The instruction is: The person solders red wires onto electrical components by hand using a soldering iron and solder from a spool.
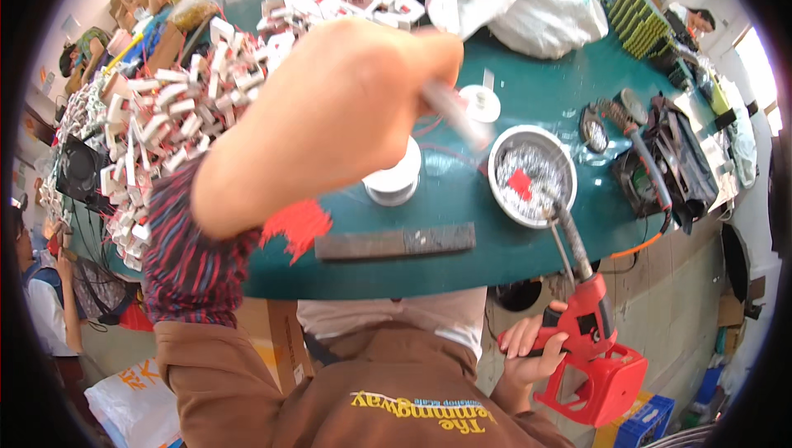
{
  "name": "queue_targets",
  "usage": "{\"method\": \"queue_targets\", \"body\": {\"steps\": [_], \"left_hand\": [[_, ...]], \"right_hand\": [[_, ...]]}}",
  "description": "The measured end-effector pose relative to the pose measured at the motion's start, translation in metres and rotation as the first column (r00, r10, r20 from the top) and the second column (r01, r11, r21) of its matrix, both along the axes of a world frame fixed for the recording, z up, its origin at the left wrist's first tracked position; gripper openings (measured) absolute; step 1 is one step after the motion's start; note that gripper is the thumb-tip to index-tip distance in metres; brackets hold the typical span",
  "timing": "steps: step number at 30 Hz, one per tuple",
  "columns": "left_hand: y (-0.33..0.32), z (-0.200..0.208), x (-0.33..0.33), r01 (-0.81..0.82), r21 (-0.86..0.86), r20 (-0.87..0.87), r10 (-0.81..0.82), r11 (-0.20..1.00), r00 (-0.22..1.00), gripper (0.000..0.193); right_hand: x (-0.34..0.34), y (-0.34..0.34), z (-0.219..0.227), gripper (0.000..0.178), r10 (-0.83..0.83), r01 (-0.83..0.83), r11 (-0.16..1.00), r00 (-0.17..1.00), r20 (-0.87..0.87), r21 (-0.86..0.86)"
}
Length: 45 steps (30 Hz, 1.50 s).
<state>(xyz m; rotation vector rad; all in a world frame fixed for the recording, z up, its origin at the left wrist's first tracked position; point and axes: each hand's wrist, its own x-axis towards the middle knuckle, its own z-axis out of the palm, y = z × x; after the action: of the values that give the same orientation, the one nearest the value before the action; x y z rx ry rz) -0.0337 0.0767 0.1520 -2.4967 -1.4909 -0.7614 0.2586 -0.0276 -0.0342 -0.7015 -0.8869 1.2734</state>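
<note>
My left hand (355, 77) is raised over the middle of the table, fingers closed on a small whitish rectangular piece (459, 116), smeared by motion. My right hand (532, 345) grips the handle of a red soldering gun (590, 320) at the lower right. Its tip reaches up to the near rim of a metal bowl (496, 172). Silvery wire shavings (540, 169) fill the bowl, with a red scrap (520, 185) on top. Below my left hand stands a white spool (393, 184), partly hidden by it. A thin red wire runs between spool and bowl.
A dark bar (396, 242) and a red heap (299, 227) lie near the table's front edge. White parts with red wires (186, 110) are piled left and back. A white sack (536, 11) sits behind. A soldering iron stand (631, 167) and black bag (681, 159) are right.
</note>
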Motion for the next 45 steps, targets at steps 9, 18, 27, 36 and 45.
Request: {"method": "queue_targets", "body": {"steps": [9, 18, 27, 36, 45], "left_hand": [[-0.043, -0.064, 0.022, -0.151, -0.359, -0.573, -0.09, 0.921, 0.814, 0.01], [-0.051, -0.087, 0.027, -0.15, -0.255, -0.744, -0.095, 0.955, 0.662, 0.022], [-0.057, -0.092, 0.033, -0.103, -0.041, -0.834, 0.022, 0.994, 0.551, 0.025], [-0.05, -0.11, 0.01, 0.062, 0.011, -0.506, -0.048, 0.998, 0.861, 0.026], [-0.056, -0.135, -0.01, 0.133, 0.066, -0.036, -0.131, 0.989, 0.991, 0.032]], "right_hand": [[-0.005, -0.005, 0.007, 0.05, 0.034, -0.036, 0.998, 0.998, 0.044, 0.046], [-0.005, -0.009, 0.007, 0.051, 0.023, -0.023, 0.999, 1.0, 0.008, 0.043], [-0.011, -0.005, 0.007, 0.052, 0.039, -0.039, 0.999, 0.999, 0.014, 0.028], [-0.012, -0.006, 0.01, 0.051, -0.001, 0.002, 1.0, 0.999, 0.033, -0.026], [-0.014, -0.002, 0.006, 0.049, 0.016, -0.016, 1.0, 1.0, 0.014, -0.006]]}}
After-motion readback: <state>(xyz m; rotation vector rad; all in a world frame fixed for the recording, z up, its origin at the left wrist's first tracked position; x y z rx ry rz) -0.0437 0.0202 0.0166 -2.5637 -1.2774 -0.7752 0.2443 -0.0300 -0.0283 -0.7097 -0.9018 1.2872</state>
